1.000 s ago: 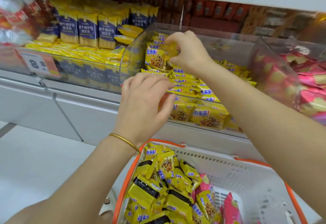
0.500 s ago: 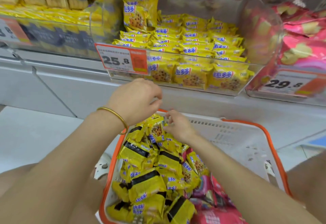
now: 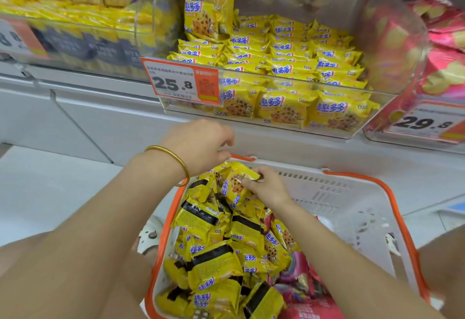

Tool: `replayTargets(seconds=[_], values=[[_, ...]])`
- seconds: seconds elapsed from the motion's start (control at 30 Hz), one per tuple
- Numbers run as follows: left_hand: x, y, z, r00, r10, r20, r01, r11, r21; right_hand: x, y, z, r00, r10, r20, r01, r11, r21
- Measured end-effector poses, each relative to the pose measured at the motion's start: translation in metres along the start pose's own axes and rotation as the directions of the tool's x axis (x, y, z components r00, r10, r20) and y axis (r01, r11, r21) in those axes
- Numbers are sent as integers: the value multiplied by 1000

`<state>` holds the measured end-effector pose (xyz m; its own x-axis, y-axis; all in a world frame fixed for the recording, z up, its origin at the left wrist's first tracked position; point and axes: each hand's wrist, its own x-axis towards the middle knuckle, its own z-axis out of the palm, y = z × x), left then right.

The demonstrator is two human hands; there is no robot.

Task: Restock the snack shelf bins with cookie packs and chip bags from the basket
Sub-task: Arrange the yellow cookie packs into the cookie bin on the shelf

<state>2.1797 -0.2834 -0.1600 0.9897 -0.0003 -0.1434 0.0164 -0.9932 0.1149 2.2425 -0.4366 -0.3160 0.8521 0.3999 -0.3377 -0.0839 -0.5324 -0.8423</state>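
Right hand (image 3: pixel 264 188) pinches 1 cookie pack (image 3: pixel 235 180) at far end of basket (image 3: pixel 339 205), likely to lift it free; left hand (image 3: pixel 198 145) above basket rim, loosely curled, empty, waiting.

Both forearms reached forward, converging. Left grip (image 3: pixel 198 145) hovered palm-down, fingers loosely curled, nothing held. Right grip (image 3: pixel 264 188) sat lower, just beside it, fingers pinched on a cookie pack (image 3: pixel 235 183).
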Motion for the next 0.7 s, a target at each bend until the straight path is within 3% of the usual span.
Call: replayTargets(seconds=[0.13,0.27,0.37,0.47,0.57,0.63,0.7], values=[[0,5,6,993,-13,120,30,989,-146,-35,-22,-35,991,79,106,-121,871,477],[-2,15,4,981,-14,195,87,925,-369,-65,-49,-56,987,-5,163,-104,756,647],[-8,13,-14,996,31,82,17,846,-533,-81,-80,-75,963,-132,235,-33,808,589],[-19,11,-40,988,56,-144,-147,629,-763,-88,-124,-98,936,-293,193,213,912,350],[-22,8,-54,877,-139,-460,-340,498,-798,-81,-171,-114,906,-418,62,399,895,201],[-20,2,-57,711,-295,-638,-373,611,-698,-66,-199,-120,876,-480,-56,481,856,191],[-16,-10,-55,582,-268,-768,-222,856,-467,-46,-225,-120,837,-525,-157,547,818,180]])
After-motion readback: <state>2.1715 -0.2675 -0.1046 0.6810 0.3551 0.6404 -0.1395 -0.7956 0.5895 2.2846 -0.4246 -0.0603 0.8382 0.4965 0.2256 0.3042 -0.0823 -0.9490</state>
